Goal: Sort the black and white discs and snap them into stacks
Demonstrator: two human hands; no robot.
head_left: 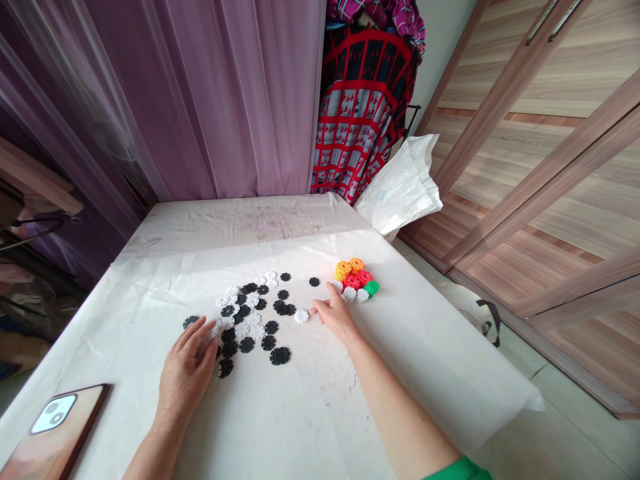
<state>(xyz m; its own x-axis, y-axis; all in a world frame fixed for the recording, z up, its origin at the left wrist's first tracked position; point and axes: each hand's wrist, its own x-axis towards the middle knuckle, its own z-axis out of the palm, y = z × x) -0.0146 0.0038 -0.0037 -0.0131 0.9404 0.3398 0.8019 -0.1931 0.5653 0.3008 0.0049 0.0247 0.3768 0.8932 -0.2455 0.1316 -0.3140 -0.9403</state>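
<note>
Black and white notched plastic discs, the interlocking snowflake kind, lie in a loose spread on the table. My left hand rests at the left side of this spread, fingers stretched out over some white discs; what lies under the fingertips is partly hidden. My right hand is open, its index finger reaching to the edge of the coloured group and its thumb apart, pointing left. Just left of that thumb lies a single white disc. Beyond the index fingertip sit red discs, orange discs, a green disc and several white ones.
A white cloth covers the table. A phone lies face down at the near left corner. A white bag stands past the far right edge. Purple curtains hang behind, and a wooden wardrobe rises at right.
</note>
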